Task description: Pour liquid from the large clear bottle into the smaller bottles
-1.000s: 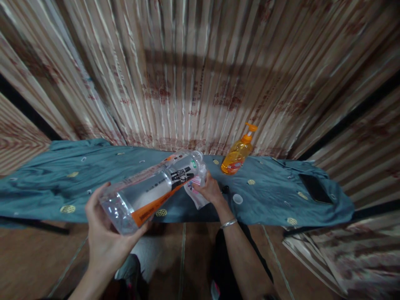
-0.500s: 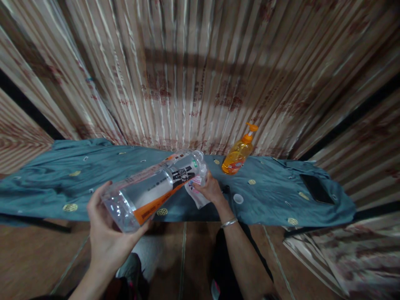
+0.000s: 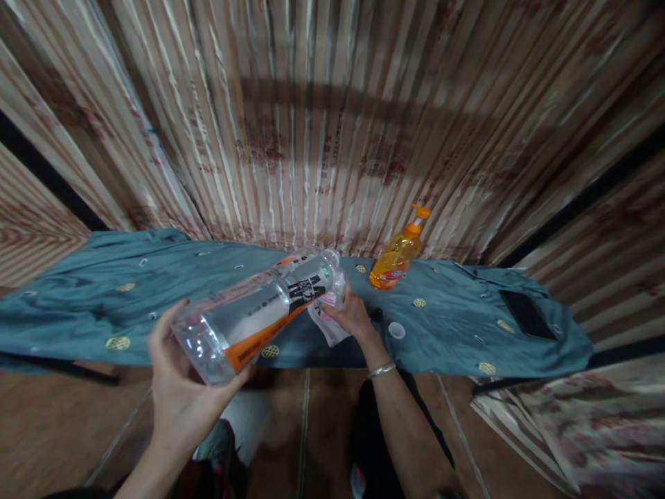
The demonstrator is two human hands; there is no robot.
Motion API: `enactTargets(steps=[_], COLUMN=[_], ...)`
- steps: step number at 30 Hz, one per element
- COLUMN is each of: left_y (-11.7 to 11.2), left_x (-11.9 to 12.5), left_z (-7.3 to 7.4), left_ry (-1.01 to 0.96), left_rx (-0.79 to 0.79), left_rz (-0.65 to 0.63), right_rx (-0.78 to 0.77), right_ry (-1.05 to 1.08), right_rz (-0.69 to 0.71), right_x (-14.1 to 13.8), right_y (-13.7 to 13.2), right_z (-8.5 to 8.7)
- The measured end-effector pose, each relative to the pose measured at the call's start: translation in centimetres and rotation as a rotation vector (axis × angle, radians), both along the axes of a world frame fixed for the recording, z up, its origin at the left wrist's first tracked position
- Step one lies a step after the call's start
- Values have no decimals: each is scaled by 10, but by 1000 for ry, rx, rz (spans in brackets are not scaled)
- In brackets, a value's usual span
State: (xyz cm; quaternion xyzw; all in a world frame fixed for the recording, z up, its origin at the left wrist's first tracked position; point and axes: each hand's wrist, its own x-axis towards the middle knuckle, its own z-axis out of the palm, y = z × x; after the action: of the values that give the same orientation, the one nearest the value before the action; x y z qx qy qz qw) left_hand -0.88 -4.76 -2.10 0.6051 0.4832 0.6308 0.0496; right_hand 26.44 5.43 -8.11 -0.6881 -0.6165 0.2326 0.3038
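Observation:
My left hand (image 3: 179, 378) is wrapped round the base of a large clear plastic bottle (image 3: 260, 308) with a white, black and orange label. The bottle is held tilted above the cloth, its neck pointing right and away from me. My right hand (image 3: 349, 312) is closed on a crumpled clear plastic bag (image 3: 331, 326) with pink print, close by the bottle's neck. The bottle partly covers the bag and my right fingertips, so I cannot tell whether they touch the neck. A small white bottle cap (image 3: 397, 330) lies on the cloth right of my right wrist.
A pump bottle (image 3: 392, 262) of orange liquid stands at the back of the blue-green cloth (image 3: 447, 329) covering a narrow table. A black phone (image 3: 527, 314) lies at the right end. A small black object (image 3: 376, 315) sits beside my right wrist. Behind hangs a striped curtain (image 3: 312, 125).
The bottle has rolled or shifted very slightly in my left hand, its label a little turned. Both hands keep nearly the same places and holds.

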Motion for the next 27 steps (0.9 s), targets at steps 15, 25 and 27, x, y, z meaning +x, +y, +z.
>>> enactTargets(steps=[15,25,27], left_y=[-1,-3,-2], left_x=[2,0,0], left_z=[0,-1,-1], left_ry=[-23,-20,-18], left_rx=[-25,-23,-26], left_rz=[13,10,6], right_rx=[-39,-28,-22], right_ry=[-10,-47,-66], right_rz=[8,-28,-41], right_x=[-2,-6,-7], right_y=[-2,-5,-6], right_z=[6,4,1])
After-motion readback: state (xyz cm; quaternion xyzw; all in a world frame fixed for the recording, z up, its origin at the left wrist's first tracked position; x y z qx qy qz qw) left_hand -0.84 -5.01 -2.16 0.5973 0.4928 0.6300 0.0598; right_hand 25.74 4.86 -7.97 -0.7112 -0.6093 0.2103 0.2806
